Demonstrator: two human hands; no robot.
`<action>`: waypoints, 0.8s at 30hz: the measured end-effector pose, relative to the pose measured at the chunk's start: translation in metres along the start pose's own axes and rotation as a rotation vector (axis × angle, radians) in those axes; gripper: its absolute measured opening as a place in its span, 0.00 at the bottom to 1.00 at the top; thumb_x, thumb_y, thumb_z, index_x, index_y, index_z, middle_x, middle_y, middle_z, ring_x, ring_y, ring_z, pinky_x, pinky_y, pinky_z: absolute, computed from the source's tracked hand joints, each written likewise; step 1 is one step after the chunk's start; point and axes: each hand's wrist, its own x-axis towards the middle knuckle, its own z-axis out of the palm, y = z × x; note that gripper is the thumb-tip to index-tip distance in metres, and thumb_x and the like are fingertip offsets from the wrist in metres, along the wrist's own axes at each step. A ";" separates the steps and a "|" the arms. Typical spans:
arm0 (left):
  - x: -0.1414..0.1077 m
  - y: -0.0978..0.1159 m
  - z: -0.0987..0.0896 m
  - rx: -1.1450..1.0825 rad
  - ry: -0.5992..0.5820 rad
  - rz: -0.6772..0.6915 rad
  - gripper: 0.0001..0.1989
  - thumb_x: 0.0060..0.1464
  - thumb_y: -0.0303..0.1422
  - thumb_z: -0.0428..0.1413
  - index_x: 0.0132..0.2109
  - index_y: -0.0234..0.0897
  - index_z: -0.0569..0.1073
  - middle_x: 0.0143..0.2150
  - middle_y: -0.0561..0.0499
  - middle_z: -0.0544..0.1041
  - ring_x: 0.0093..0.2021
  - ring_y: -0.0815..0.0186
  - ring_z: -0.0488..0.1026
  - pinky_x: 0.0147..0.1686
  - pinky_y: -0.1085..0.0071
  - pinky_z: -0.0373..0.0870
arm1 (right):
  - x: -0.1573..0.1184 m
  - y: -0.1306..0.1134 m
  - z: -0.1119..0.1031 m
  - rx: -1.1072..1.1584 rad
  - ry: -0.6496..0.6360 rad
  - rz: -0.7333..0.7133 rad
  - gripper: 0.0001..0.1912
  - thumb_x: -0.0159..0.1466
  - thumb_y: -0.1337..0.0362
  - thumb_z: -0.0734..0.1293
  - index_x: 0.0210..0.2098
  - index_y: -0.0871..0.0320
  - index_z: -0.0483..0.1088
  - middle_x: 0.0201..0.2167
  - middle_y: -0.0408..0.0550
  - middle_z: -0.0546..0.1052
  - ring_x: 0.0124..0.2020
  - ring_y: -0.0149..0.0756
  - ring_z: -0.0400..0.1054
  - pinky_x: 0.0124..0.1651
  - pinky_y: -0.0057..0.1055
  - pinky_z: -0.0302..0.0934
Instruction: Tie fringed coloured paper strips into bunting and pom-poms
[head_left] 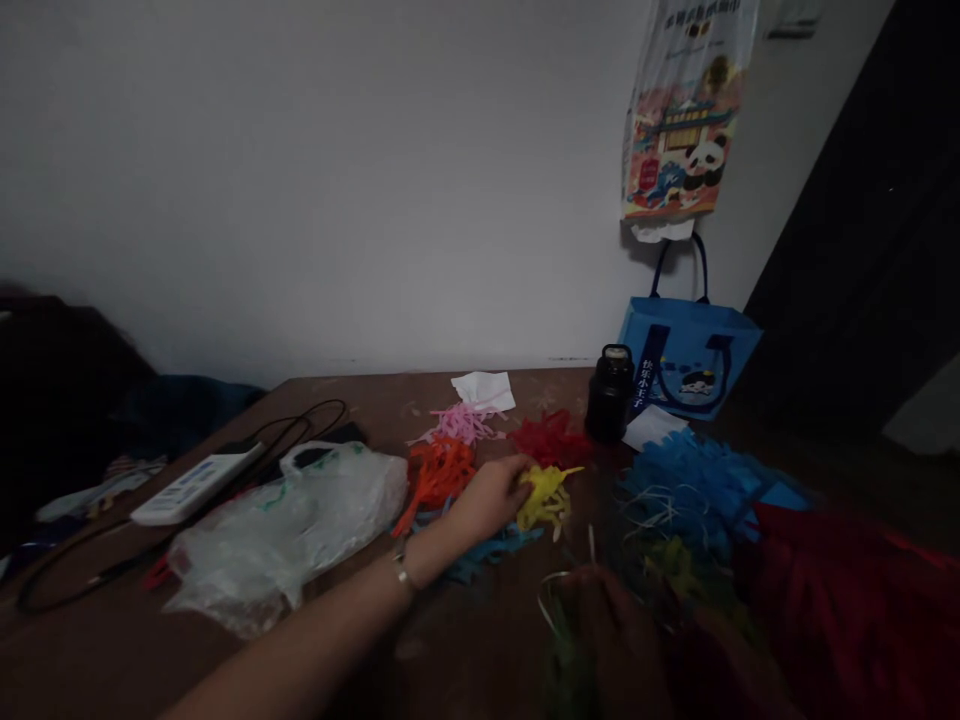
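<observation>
My left hand (489, 500) reaches over the table, fingers curled onto the left edge of a pile of yellow strips (546, 498). Low in the view, in shadow, my right hand (611, 625) pinches a thin pale strand (591, 545); its far details are dark. A silvery loop of string (551, 600) and a dim green bundle lie close by it. Around the left hand are orange strips (441, 475), pink strips (463, 425), red strips (551, 437) and blue strips (495, 550).
To the left lie a plastic bag (300, 520), a white power strip (199, 485) and a black cable. A black bottle (609, 395) and a blue tote bag (690, 345) stand back right. Large blue (697, 485) and dark red heaps (847, 590) fill the right side.
</observation>
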 end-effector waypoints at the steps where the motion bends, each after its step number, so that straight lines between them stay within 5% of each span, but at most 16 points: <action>1: -0.010 0.003 -0.010 -0.010 -0.050 0.002 0.06 0.50 0.26 0.56 0.32 0.35 0.79 0.26 0.56 0.77 0.30 0.65 0.77 0.33 0.75 0.72 | 0.001 0.000 -0.001 0.043 0.022 0.013 0.25 0.62 0.41 0.62 0.35 0.57 0.71 0.28 0.45 0.74 0.30 0.36 0.69 0.33 0.28 0.65; 7: -0.089 0.016 -0.047 -0.045 -0.167 -0.096 0.07 0.56 0.33 0.56 0.38 0.38 0.78 0.36 0.50 0.81 0.36 0.62 0.78 0.36 0.74 0.73 | 0.001 -0.013 0.011 0.247 0.021 0.043 0.30 0.58 0.44 0.68 0.53 0.54 0.63 0.24 0.36 0.67 0.20 0.27 0.59 0.21 0.23 0.57; 11: -0.132 0.015 -0.049 -0.051 -0.166 -0.110 0.07 0.56 0.31 0.57 0.40 0.42 0.79 0.38 0.49 0.81 0.39 0.61 0.78 0.40 0.72 0.73 | -0.007 -0.019 0.020 0.141 -0.063 -0.045 0.20 0.61 0.46 0.66 0.37 0.57 0.69 0.18 0.35 0.61 0.18 0.26 0.55 0.21 0.22 0.52; 14: -0.151 0.015 -0.051 -0.007 -0.080 -0.052 0.10 0.58 0.32 0.56 0.46 0.45 0.77 0.52 0.46 0.76 0.52 0.58 0.73 0.51 0.67 0.70 | -0.017 -0.022 0.019 -0.036 -0.092 -0.125 0.18 0.63 0.49 0.64 0.30 0.58 0.70 0.21 0.40 0.67 0.23 0.29 0.60 0.26 0.23 0.55; 17: -0.164 0.018 -0.049 0.064 -0.036 0.049 0.19 0.59 0.33 0.56 0.57 0.48 0.71 0.62 0.45 0.68 0.61 0.55 0.65 0.58 0.61 0.63 | -0.028 -0.025 0.020 -0.131 -0.257 -0.159 0.17 0.63 0.51 0.64 0.29 0.58 0.71 0.22 0.41 0.69 0.25 0.30 0.62 0.28 0.24 0.55; 20: -0.171 0.023 -0.042 -0.003 -0.153 0.075 0.15 0.61 0.32 0.53 0.54 0.47 0.74 0.51 0.47 0.76 0.54 0.58 0.70 0.59 0.61 0.60 | -0.037 -0.025 0.024 -0.010 -0.383 -0.072 0.15 0.60 0.51 0.68 0.29 0.58 0.72 0.21 0.39 0.67 0.23 0.28 0.59 0.26 0.23 0.53; 24: -0.180 0.028 -0.037 -0.454 -0.114 -0.408 0.13 0.60 0.42 0.55 0.39 0.38 0.78 0.32 0.49 0.76 0.34 0.64 0.72 0.37 0.72 0.68 | -0.042 -0.023 0.025 0.215 -0.269 0.159 0.22 0.57 0.47 0.70 0.43 0.55 0.71 0.19 0.35 0.64 0.17 0.25 0.54 0.20 0.22 0.52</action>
